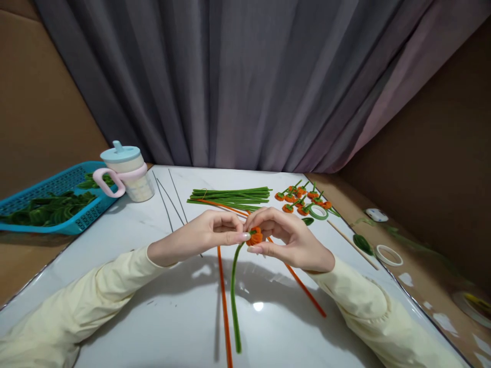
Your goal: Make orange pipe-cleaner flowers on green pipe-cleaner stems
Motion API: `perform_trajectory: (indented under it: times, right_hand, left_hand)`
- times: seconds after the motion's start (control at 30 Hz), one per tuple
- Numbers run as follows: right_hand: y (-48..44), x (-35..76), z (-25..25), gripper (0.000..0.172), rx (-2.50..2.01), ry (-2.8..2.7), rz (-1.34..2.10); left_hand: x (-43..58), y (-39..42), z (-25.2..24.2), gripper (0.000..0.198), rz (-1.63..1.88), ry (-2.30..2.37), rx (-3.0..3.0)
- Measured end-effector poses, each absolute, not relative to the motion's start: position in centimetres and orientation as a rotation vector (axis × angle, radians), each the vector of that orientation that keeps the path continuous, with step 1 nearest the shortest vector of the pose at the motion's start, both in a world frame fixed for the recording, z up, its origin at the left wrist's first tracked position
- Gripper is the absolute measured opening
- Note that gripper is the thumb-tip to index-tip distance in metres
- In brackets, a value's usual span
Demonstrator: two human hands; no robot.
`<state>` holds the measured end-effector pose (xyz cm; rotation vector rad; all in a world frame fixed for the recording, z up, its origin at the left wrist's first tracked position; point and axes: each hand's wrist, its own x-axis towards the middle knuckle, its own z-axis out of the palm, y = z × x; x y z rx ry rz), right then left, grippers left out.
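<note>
Over the middle of the table, my right hand pinches a small pumpkin-shaped orange pipe-cleaner piece between thumb and fingers. A green pipe cleaner meets the piece at its upper left and hangs down in a gentle curve. At that junction, the thumb and forefinger of my left hand are closed on the green pipe cleaner. Beneath my hands, one orange pipe cleaner runs toward me and another orange pipe cleaner slants down to the right. My fingers partly cover the pumpkin-shaped piece.
Farther back lie a bundle of green pipe cleaners and several similar orange pieces, beside green tape. Thin dark wires, a lidded cup and a blue basket of green leaves are left. White tape sits right.
</note>
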<state>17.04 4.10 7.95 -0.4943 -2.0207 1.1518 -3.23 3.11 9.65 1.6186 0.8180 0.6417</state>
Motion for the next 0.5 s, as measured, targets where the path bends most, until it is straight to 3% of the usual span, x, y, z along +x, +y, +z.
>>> perform_trajectory:
  times: [0.2,0.5]
  right_hand:
    - [4.6,17.5,8.6,0.012,-0.426,-2.054,1.125]
    - [5.7,18.8,9.1,0.019,-0.283,-2.155,1.137]
  left_hand:
    - [-2.8,2.9,9.6,0.015,0.687,0.830,1.595]
    - [-2.7,2.3,10.1,0.013,0.675,0.848,1.627]
